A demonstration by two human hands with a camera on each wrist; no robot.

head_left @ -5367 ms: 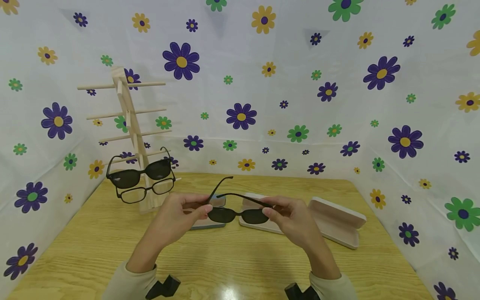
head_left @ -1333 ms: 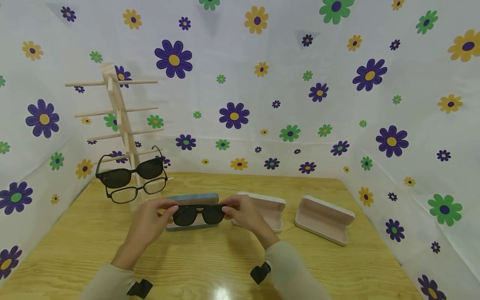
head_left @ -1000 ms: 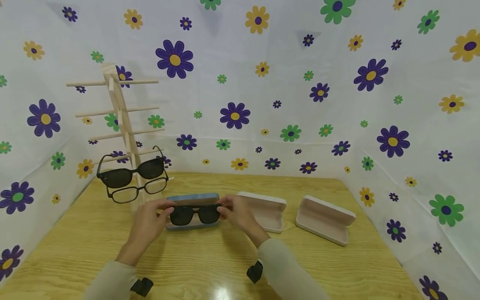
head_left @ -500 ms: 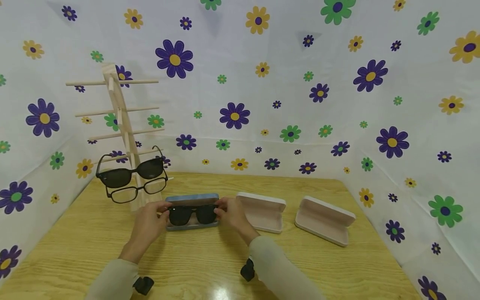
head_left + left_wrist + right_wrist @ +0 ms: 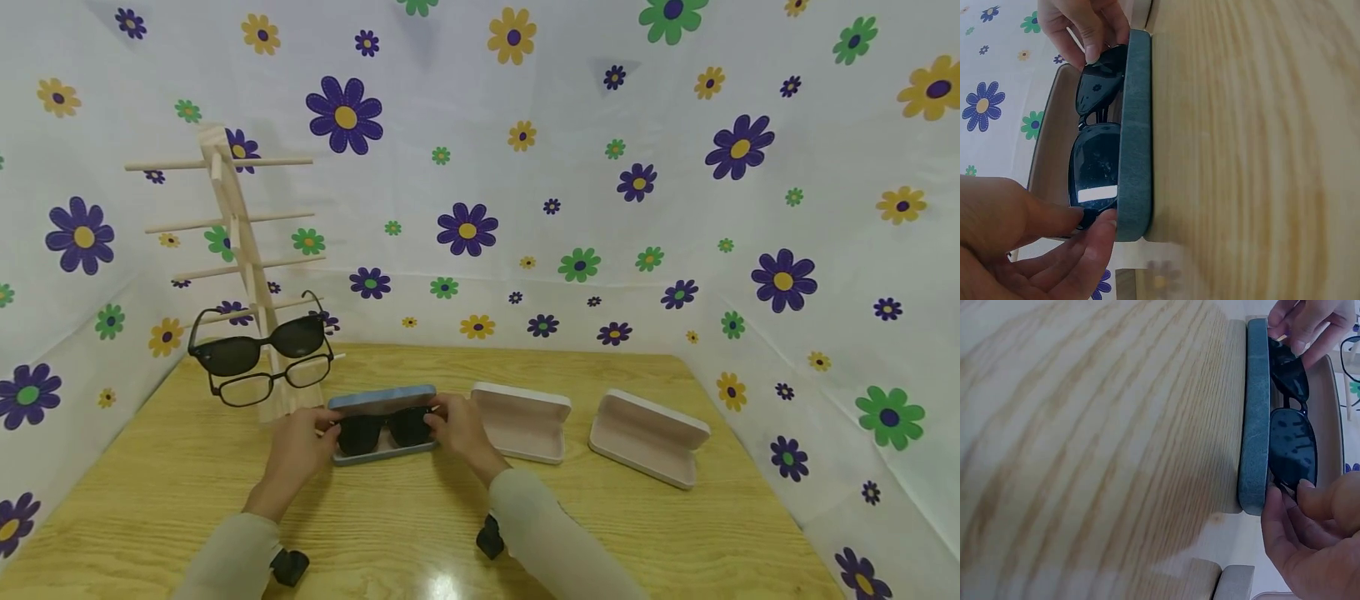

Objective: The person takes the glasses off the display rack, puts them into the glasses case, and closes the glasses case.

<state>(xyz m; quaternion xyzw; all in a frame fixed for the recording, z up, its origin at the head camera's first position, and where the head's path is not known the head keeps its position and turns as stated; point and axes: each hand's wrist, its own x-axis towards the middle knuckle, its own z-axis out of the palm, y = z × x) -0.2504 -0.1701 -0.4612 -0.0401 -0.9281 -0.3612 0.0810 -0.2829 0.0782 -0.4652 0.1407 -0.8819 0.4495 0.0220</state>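
Black sunglasses [image 5: 361,434] with dark lenses sit partly inside an open blue glasses case [image 5: 384,455], whose lining is pale pink. My left hand [image 5: 294,448] pinches their left end between thumb and fingers. At the opposite end, my right hand [image 5: 459,427] pinches the frame in the same way. Both wrist views show the sunglasses [image 5: 1095,164] low in the case [image 5: 1255,419], lenses tilted up behind its front wall. The folded temples are mostly hidden behind the lenses.
Two open cases with pink lining, a middle one [image 5: 525,427] and a right one [image 5: 647,440], stand on the wooden table [image 5: 390,533]. At left, a wooden rack [image 5: 243,225] carries other sunglasses [image 5: 234,356] and clear glasses [image 5: 247,389]. A flowered cloth [image 5: 570,325] hangs behind.
Earlier, both hands held the sunglasses up in front of the cases with temples spread. They have since moved left and down into the blue case, and now the right end tilts slightly higher.
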